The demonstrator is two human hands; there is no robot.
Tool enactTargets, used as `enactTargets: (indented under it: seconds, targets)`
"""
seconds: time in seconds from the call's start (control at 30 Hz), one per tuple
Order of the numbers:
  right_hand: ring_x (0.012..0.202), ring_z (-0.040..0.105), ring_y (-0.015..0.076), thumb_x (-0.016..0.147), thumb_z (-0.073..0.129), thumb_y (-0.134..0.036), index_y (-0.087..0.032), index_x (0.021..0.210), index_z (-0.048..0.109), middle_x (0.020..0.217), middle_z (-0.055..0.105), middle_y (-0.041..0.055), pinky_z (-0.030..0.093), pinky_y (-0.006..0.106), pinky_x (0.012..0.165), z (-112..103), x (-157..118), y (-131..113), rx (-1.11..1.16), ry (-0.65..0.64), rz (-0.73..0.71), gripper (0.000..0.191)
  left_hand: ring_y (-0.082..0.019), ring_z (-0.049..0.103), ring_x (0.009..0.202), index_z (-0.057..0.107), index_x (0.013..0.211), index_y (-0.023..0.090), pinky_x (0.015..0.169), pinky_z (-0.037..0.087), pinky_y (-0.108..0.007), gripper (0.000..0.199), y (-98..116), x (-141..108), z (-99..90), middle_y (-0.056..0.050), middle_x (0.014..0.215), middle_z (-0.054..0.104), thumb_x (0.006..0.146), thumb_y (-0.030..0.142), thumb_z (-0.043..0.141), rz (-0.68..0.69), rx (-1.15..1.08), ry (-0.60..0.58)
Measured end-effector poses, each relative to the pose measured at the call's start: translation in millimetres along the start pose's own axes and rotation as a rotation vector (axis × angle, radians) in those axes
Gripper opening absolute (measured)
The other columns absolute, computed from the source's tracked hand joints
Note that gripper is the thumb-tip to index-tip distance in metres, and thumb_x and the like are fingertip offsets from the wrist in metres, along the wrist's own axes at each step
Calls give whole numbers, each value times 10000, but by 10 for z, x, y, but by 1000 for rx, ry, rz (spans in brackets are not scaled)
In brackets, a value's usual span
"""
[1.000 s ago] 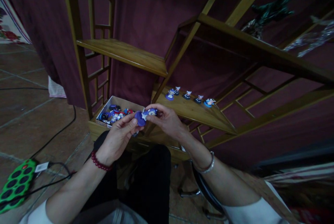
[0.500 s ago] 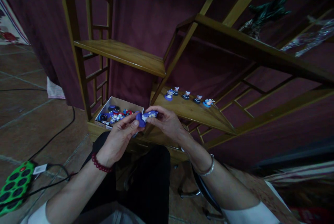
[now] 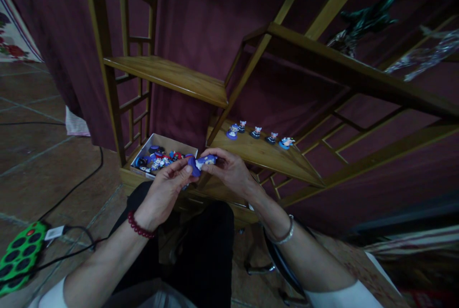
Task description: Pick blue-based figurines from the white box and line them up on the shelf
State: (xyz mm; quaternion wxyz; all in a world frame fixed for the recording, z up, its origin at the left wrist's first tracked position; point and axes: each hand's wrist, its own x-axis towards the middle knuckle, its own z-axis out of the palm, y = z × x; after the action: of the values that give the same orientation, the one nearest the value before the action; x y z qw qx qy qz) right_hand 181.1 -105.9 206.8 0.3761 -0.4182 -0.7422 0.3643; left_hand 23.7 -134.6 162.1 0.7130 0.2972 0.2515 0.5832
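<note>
Two hands met on one small toy: a blue-and-white figurine point(image 3: 205, 160) and its round blue base point(image 3: 194, 166), held in the air just in front of the cardboard box point(image 3: 152, 141) of similar pieces. The left hand point(image 3: 165, 192) was closed on the base, thumb and forefinger pinching its edge, while the right hand point(image 3: 229, 170) was clamped on the figurine's body from the side away from the box. The two parts touched, or very nearly; the dim light hid the joint itself.

Judging from that grip, the step was seating figurine on base. It would have gone best with the base held still and the figurine brought square to it, pressed straight rather than twisted, since so small a peg could bend or miss. Fingertips kept near the joint would have given the surest feel.

Beyond the box and to its right, five finished figurines point(image 3: 256, 132) stood in a row on the low wooden shelf point(image 3: 272, 157). Well to the left of the box, a green power strip point(image 3: 19, 256) lay on the tiled floor point(image 3: 43, 164).
</note>
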Motion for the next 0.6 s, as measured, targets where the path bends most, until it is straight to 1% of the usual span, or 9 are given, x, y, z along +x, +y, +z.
enactTargets:
  seconds: [0.2,0.4,0.6]
  targets:
    - [821,570,141,701,647,-325,-215,896,614,876,628,4,451,278,767,-1,-32,-5,-6,8,-32,227,-117,594,743,663,886,144,732,480,-250,243,9,-2,6,-38,855,660,658,225,692,-24,17,2]
    - [829,572,153,721,633,-338,-225,890,629,873,634,8,442,293,781,-14,-53,-39,-157,8,-98,204,-112,591,716,676,820,139,704,482,-241,222,27,-21,26,-31,806,663,631,249,713,-41,28,25]
    - [841,582,162,752,605,-327,-243,919,632,885,636,15,448,301,786,-17,-79,-113,-247,9,-161,189,-113,597,713,685,778,147,732,489,-265,185,24,-33,19,-20,783,665,624,245,718,-62,1,30]
